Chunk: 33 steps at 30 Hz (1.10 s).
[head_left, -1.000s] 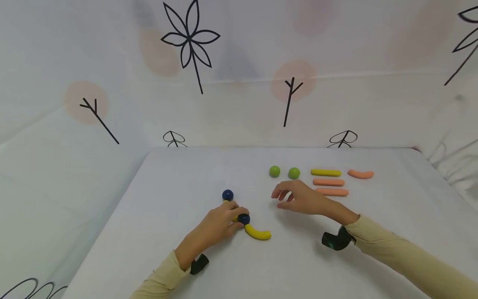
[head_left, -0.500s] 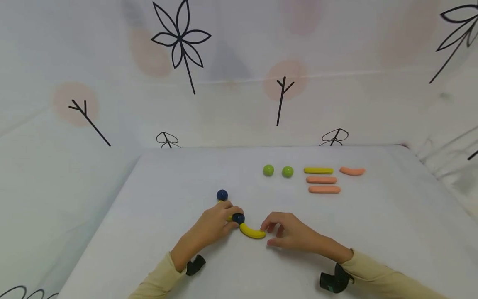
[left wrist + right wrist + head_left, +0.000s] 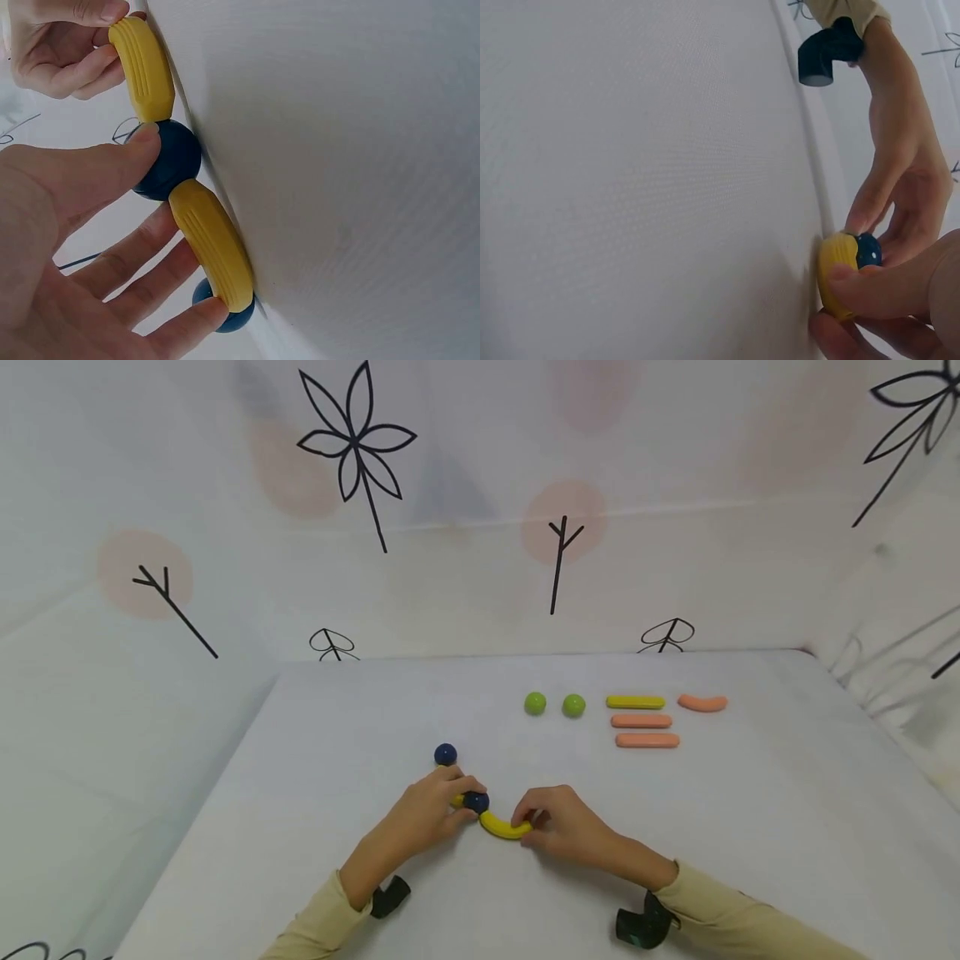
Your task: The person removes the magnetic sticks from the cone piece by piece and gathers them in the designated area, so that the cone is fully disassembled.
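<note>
A chain of toy pieces lies on the white table: a curved yellow rod (image 3: 499, 827), a dark blue ball (image 3: 477, 802), another curved yellow rod (image 3: 214, 247) and a second dark blue ball (image 3: 446, 754). My left hand (image 3: 422, 817) grips the nearer ball, its thumb on one side, while other fingers lie along the second rod, which they mostly cover in the head view. My right hand (image 3: 572, 828) pinches the free end of the first rod between thumb and fingers. That rod's other end touches the ball in the left wrist view.
Behind the hands, two green balls (image 3: 535, 703) sit beside a straight yellow rod (image 3: 635, 702). Two straight orange rods (image 3: 647, 741) lie in front of it, and a curved orange rod (image 3: 702, 702) is to its right. Patterned cloth (image 3: 465, 585) hangs behind the table.
My right hand has come down from near the orange rods to the curved yellow rod and now pinches its end. My left hand keeps its hold on the ball. The head view shifted slightly.
</note>
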Motion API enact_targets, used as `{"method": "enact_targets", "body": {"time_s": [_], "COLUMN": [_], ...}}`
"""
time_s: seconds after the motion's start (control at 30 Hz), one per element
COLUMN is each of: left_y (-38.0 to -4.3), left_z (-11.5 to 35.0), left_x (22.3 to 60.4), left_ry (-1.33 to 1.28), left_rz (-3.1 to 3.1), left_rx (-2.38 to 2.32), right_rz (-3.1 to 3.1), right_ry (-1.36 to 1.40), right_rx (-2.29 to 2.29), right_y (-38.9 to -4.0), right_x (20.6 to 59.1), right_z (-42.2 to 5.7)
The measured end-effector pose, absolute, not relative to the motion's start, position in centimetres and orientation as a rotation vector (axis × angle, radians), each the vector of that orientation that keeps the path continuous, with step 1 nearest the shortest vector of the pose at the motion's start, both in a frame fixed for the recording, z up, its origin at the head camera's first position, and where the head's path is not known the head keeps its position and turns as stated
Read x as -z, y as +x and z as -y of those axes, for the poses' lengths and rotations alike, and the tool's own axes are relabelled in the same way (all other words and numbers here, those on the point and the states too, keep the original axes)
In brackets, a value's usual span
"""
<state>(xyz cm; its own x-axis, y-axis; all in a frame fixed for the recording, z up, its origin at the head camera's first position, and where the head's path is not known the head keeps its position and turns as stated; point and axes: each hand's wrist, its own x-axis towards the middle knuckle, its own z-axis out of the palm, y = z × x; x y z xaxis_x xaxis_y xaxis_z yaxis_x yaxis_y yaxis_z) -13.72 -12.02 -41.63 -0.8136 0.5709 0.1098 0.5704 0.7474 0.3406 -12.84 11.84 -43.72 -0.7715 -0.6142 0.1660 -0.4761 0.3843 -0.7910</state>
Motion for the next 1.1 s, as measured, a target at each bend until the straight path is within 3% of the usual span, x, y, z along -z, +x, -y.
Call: {"method": "enact_targets", "body": {"time_s": [0.27,1.1], "left_y": [-13.7,-13.5], "left_z": [12.0,11.9], "left_x": [41.6,41.9], "left_ry": [0.944,0.969], "left_rz": [-2.944,-2.934], "left_rx": [-0.573,-0.656], "right_rz": [-2.464,-2.597], "right_ry": [-0.872,-0.579], "right_rx": [1.332,1.344], "right_y": [-12.5,-12.6], "right_x": [43.5,41.4], "right_z": [-13.9,-26.5]}}
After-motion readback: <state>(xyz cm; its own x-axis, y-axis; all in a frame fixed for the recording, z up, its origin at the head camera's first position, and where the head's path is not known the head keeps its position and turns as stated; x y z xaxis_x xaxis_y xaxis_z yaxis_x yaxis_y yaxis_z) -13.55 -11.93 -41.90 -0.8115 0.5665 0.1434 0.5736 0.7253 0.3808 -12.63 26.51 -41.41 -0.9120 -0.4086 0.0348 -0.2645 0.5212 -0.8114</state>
